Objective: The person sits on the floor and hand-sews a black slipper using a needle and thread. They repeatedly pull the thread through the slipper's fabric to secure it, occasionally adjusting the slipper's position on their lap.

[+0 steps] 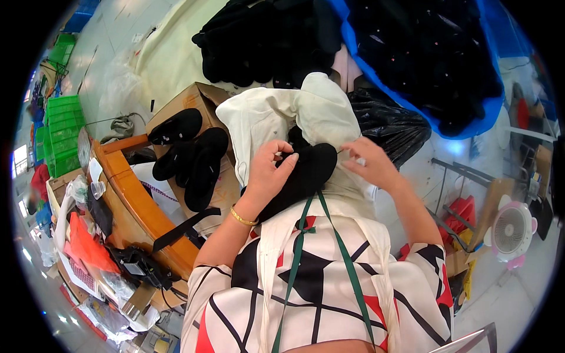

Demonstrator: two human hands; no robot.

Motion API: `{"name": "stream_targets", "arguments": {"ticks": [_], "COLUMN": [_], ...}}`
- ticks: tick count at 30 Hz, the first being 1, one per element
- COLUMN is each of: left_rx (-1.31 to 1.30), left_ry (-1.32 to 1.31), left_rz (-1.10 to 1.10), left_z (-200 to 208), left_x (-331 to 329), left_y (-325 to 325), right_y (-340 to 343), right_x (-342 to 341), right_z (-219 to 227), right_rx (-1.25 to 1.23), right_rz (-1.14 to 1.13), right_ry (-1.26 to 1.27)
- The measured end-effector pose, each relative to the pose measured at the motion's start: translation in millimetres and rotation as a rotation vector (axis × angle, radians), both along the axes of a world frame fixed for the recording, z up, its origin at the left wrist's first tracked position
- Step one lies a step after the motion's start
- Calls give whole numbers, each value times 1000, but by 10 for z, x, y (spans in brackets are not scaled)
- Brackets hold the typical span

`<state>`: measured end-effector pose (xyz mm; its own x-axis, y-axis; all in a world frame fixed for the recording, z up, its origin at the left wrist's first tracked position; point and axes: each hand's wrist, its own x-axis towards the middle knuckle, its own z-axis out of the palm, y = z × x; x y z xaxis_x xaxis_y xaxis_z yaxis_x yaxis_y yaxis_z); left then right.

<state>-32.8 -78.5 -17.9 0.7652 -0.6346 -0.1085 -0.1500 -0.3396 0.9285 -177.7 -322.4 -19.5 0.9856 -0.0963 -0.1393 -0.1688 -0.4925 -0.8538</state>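
Observation:
A black cloth shoe (312,176) rests on my lap, its rounded end pointing away from me to the right. My left hand (272,167) is over the shoe's left side, fingers curled and thumb close to the index finger; whatever sits between them is too small to make out. Just right of the rounded end, my right hand (369,164) has its thumb and fingertips drawn together in a pinch, perhaps on something thin. A cream cloth (259,112) covers my knees beneath the shoe.
Several black shoes (203,170) lie on a cardboard box (203,97) at the left, beside a wooden-edged table (132,191). Piles of black shoes (271,44) lie ahead, some in a blue-lined bag (497,112). A black plastic bag (391,120) and a fan (511,231) are on the right.

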Motion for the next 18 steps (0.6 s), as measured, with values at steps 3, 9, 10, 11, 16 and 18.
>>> {"name": "stream_targets", "arguments": {"ticks": [3,9,10,11,16,18], "left_rx": [29,207,249,241,-52,-186], "left_ry": [103,537,463,468,956,1210], "left_rz": [45,-122,-192,-190,-1,97], "left_z": [205,282,257,231,96,97], "left_x": [-35,-101,-105,-103,-29,20], "left_y": [24,-85,-111,-109,60,105], "right_y": [125,526,615,651,600,552], "right_x": [24,64,94,105,196,279], "right_z": [-50,457,476,484,461,517], "right_rx": [-93,-88,-70,-93,-64,22], "right_rz": [106,52,68,93,11,-50], "right_ry": [41,-213,-322,-319,-240,-56]}}
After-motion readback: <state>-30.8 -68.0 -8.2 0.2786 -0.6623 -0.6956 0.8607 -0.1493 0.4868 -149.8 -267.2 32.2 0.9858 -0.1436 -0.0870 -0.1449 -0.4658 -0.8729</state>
